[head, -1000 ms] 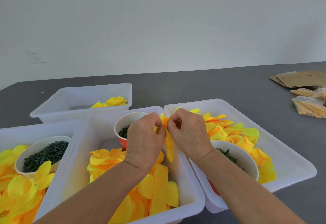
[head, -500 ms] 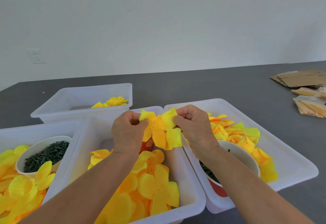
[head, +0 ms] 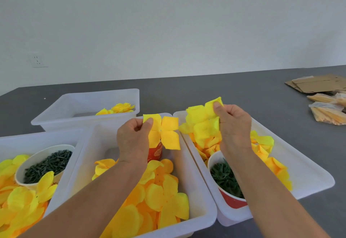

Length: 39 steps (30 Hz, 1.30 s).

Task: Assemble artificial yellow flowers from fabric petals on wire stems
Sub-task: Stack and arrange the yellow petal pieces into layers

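Matt yellow fabric petals (head: 164, 133), soft and faintly creased, smooth translucent white plastic trays (head: 196, 191), glossy red-and-white paper cup (head: 229, 201), matt dark grey tabletop (head: 215, 91), dull brown cardboard (head: 316, 84), shiny clear plastic bags (head: 327, 113)

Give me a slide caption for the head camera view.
Left hand and right hand each pinch yellow petal pieces above white bins.
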Available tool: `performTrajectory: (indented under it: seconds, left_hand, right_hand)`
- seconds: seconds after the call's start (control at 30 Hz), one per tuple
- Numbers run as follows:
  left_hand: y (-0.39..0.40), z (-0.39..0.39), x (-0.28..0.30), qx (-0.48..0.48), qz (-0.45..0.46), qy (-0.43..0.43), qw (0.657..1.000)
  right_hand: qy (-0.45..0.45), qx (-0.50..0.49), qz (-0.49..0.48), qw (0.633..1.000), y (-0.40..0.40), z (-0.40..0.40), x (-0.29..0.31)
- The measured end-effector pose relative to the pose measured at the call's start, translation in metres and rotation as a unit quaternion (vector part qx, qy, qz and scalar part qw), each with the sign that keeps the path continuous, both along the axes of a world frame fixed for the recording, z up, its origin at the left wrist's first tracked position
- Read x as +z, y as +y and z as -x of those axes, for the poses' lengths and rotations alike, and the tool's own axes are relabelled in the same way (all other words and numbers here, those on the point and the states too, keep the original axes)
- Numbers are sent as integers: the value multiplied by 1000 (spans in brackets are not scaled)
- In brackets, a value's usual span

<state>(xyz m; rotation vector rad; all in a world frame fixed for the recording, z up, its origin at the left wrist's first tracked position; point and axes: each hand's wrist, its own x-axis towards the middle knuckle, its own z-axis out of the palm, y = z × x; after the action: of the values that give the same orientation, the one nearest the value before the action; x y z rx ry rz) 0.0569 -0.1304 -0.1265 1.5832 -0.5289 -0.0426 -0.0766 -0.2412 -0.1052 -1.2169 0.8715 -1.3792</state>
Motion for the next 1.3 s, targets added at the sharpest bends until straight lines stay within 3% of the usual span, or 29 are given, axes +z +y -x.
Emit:
performTrajectory:
  seconds: [0.13, 0.37, 0.47, 0.57, 0.63, 0.7, 0.77, 0.93, 1.03, 1.17, 1.3]
  left_hand:
    - [0, 0, -1, -18, 1, 26, 1000]
    - [1, 5, 2, -58, 21, 51, 997]
    - [2, 6, 3, -74, 32, 65, 995]
    - [2, 7, 3, -81, 36, 67, 994]
    - [2, 7, 3, -80, 37, 62, 994]
    - [1, 7, 2, -75, 36, 54, 995]
    - [1, 6, 1, -68, 34, 50, 996]
    - [0, 3, -1, -39, 38, 11, 998]
    - [1, 4, -1, -35, 39, 0, 999]
    - [2, 7, 2, -71, 33, 9, 997]
    - [2, 11, 3, -98, 17, 1, 995]
  right_hand:
    - [-48, -53, 15, 997, -7, 7, 0]
    - [2, -140, 125, 982, -9, 7, 0]
    - [83, -163, 226, 957, -5, 5, -2]
    - [308, -150, 294, 892, -3, 3, -8]
    - [475, -75, 279, 831, -3, 1, -12]
    - [568, 19, 242, 786, -1, 0, -14]
    - [602, 70, 223, 763, 2, 0, -14]
    - [581, 64, 234, 777, 5, -1, -13]
    - [629, 90, 262, 726, 5, -4, -18]
    - [578, 36, 285, 764, 1, -2, -16]
    - [369, 3, 326, 870, 5, -2, -12]
